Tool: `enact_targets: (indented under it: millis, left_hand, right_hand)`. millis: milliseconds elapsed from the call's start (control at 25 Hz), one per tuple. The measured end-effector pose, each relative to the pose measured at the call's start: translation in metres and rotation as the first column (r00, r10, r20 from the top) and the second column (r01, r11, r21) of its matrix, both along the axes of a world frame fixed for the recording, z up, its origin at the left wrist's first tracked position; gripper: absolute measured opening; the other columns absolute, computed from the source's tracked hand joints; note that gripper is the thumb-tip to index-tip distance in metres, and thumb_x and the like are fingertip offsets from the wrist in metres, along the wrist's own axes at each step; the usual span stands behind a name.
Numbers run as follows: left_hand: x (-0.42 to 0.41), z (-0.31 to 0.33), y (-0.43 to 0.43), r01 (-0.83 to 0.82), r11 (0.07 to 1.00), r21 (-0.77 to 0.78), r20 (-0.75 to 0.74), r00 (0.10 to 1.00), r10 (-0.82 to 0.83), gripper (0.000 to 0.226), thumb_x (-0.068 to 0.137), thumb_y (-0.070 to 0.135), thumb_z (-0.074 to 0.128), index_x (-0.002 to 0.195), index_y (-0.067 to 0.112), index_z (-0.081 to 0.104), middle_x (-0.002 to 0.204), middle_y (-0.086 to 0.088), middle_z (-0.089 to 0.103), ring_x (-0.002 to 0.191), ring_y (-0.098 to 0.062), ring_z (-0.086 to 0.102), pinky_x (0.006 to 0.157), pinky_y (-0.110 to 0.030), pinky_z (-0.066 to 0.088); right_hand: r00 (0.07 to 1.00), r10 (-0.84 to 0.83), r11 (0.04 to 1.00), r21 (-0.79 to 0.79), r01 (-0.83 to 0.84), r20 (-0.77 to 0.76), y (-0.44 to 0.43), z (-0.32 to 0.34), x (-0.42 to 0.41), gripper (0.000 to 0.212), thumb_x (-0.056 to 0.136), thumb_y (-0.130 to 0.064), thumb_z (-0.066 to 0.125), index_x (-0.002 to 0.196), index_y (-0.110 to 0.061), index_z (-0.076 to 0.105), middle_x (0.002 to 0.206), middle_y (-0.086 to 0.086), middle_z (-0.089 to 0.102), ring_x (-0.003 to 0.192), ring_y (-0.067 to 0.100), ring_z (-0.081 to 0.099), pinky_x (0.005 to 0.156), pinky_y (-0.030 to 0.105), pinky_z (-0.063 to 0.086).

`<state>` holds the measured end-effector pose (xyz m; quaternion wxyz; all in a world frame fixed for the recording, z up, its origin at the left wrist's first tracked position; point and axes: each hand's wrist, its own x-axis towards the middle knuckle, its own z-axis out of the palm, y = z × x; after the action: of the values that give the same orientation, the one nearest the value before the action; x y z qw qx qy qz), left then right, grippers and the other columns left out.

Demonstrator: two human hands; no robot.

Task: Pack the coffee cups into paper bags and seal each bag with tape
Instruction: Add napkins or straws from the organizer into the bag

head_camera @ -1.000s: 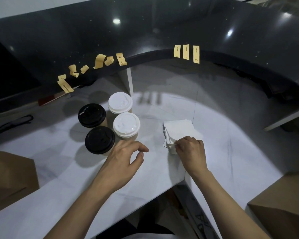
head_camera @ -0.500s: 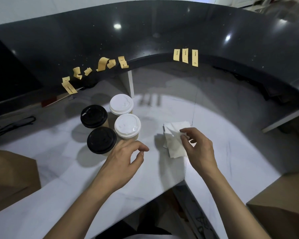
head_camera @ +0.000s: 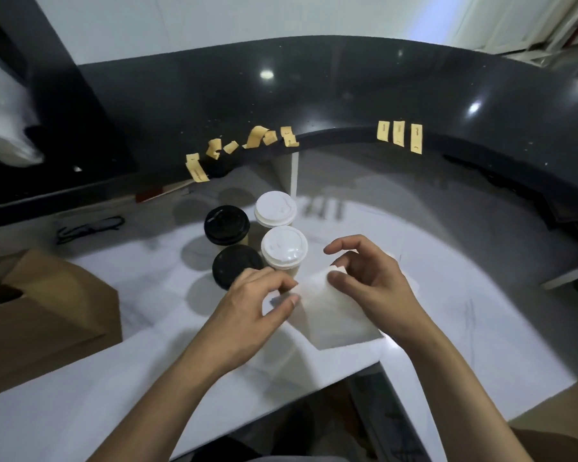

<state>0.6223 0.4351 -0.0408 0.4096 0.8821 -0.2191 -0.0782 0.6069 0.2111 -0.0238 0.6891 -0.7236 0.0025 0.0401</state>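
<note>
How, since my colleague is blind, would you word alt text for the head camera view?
A person's left hand and right hand hold a white napkin over a white counter. Behind them stand four cups, two with black lids and two with white; a brown paper bag sits at left, and tape strips hang from a dark ledge.

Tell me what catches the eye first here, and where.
The left hand and right hand hold a white paper sheet at the centre. Just beyond them stand four lidded cups, two black-topped, two white. Tan tape strips hang along the edge of the dark counter behind.
</note>
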Motion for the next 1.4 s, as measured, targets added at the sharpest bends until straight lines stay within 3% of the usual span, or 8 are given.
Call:
enact_targets:
  millis: [160,360,480,560,760,840,1080,1400]
  left_hand:
    - [-0.008,0.014,0.032,-0.106,0.993,-0.061,-0.024,0.994,0.105,0.007,0.098,0.033,0.061,0.092,0.032,0.066,0.095,0.017,0.063,0.101,-0.008,0.055,0.083,-0.025,0.045]
    - [-0.019,0.025,0.08,-0.252,0.958,-0.135,-0.076,0.967,0.244,0.014,0.099,0.044,0.058,0.095,0.032,0.065,0.092,0.013,0.067,0.094,-0.011,0.062,0.082,-0.038,0.052]
    - [-0.026,0.031,0.108,-0.312,0.937,-0.155,-0.078,0.95,0.303,0.018,0.097,0.046,0.055,0.097,0.031,0.065,0.092,0.012,0.067,0.094,-0.013,0.062,0.081,-0.042,0.052]
    - [-0.031,0.034,0.128,-0.351,0.924,-0.149,-0.067,0.936,0.345,0.011,0.099,0.039,0.057,0.097,0.031,0.065,0.092,0.012,0.067,0.094,-0.012,0.062,0.082,-0.038,0.051]
    - [-0.042,0.051,0.178,-0.445,0.885,-0.138,-0.026,0.894,0.446,0.011,0.099,0.023,0.061,0.097,0.033,0.067,0.089,0.017,0.066,0.085,-0.004,0.061,0.071,-0.015,0.043]
    - [-0.045,0.058,0.197,-0.463,0.875,-0.14,0.022,0.882,0.47,0.013,0.099,0.021,0.06,0.101,0.033,0.066,0.094,0.019,0.065,0.09,-0.005,0.061,0.073,-0.015,0.046]
    - [-0.049,0.079,0.252,-0.516,0.849,-0.117,0.173,0.831,0.529,0.015,0.099,0.023,0.058,0.11,0.031,0.065,0.107,0.019,0.055,0.101,-0.007,0.057,0.076,-0.012,0.046]
    - [-0.048,0.107,0.319,-0.582,0.804,-0.122,0.473,0.678,0.562,0.017,0.097,0.022,0.055,0.108,0.023,0.067,0.101,0.017,0.058,0.098,-0.006,0.054,0.077,-0.012,0.043]
  right_hand:
    - [0.992,0.11,0.994,0.032,-0.108,-0.067,0.03,0.008,0.002,0.023,0.092,-0.02,0.074,0.113,-0.017,0.066,0.088,0.028,0.062,0.076,0.023,0.06,0.069,0.032,0.049]
    - [0.966,0.249,0.968,-0.022,-0.251,-0.071,0.075,0.009,0.012,0.006,0.092,-0.011,0.072,0.087,-0.008,0.073,0.076,0.0,0.069,0.073,0.01,0.064,0.065,0.02,0.049]
    - [0.953,0.302,0.953,-0.006,-0.302,-0.031,0.103,0.01,0.021,0.007,0.092,-0.01,0.072,0.094,-0.005,0.075,0.082,0.009,0.071,0.078,0.015,0.065,0.068,0.026,0.05]
    - [0.946,0.325,0.946,-0.027,-0.324,-0.002,0.125,0.012,0.026,0.013,0.09,-0.015,0.074,0.097,-0.004,0.075,0.092,0.019,0.072,0.083,0.019,0.066,0.071,0.031,0.051]
    - [0.934,0.357,0.933,-0.06,-0.356,0.011,0.179,0.022,0.033,0.011,0.096,-0.007,0.066,0.09,-0.01,0.076,0.08,0.001,0.071,0.075,0.012,0.063,0.065,0.026,0.049]
    - [0.948,0.317,0.945,-0.075,-0.317,-0.009,0.199,0.025,0.036,0.013,0.096,-0.007,0.065,0.091,-0.01,0.076,0.08,0.004,0.071,0.073,0.014,0.063,0.065,0.033,0.051]
    - [0.994,0.111,0.987,-0.115,-0.11,0.001,0.248,0.038,0.05,0.01,0.096,-0.015,0.068,0.092,-0.018,0.077,0.08,-0.004,0.077,0.068,0.005,0.069,0.058,0.015,0.05]
    - [0.997,-0.079,0.977,-0.198,0.081,0.018,0.303,0.043,0.057,0.01,0.092,-0.031,0.072,0.087,-0.023,0.075,0.08,-0.007,0.074,0.077,0.016,0.069,0.071,0.041,0.06]
